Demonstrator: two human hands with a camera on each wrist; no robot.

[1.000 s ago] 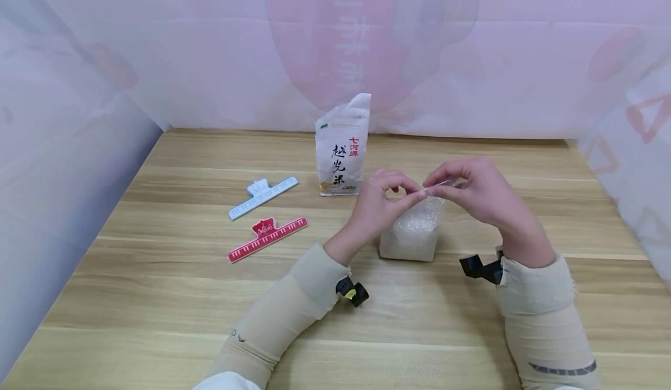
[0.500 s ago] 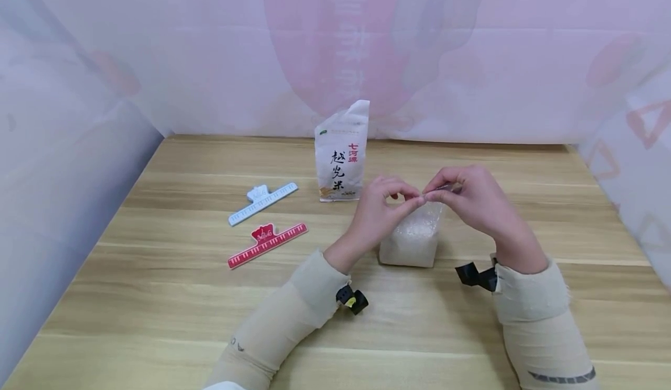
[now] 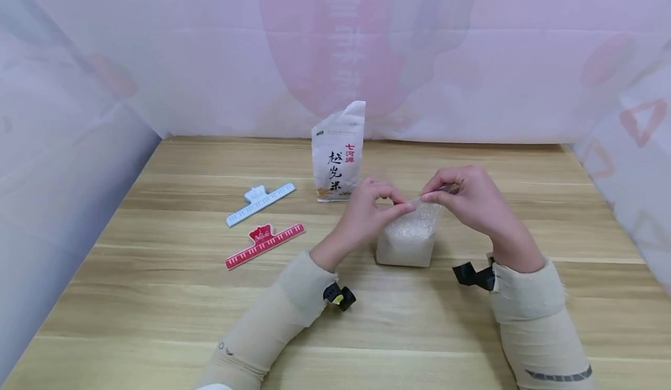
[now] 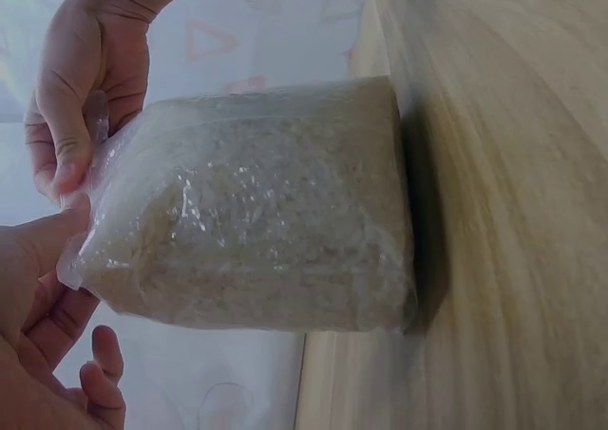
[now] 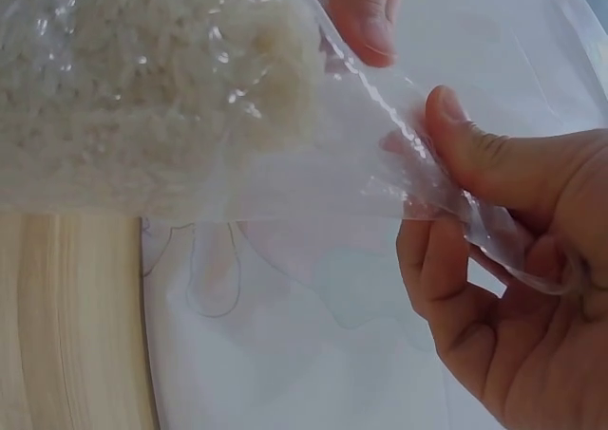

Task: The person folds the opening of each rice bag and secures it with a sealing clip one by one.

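Note:
A clear plastic bag of rice (image 3: 406, 241) stands upright on the wooden table. My left hand (image 3: 369, 209) pinches the bag's top edge between thumb and fingers, toward its left side. Toward the right side, my right hand (image 3: 469, 195) pinches the same edge, and a strip of loose film passes through its fingers. In the right wrist view the film (image 5: 380, 155) above the rice looks flattened between the two hands. Close up in the left wrist view, the packed rice (image 4: 256, 207) fills most of the bag.
Behind my left hand stands a white paper rice package (image 3: 338, 157) with dark and red lettering. Left of it lie a light blue ruler-shaped clip (image 3: 261, 204) and a red one (image 3: 265, 244). Printed cloth (image 3: 209, 75) walls off the table's back and sides.
My left hand has slid a little left along the bag's top edge, so a small gap separates it from my right hand. Both hands keep their pinch.

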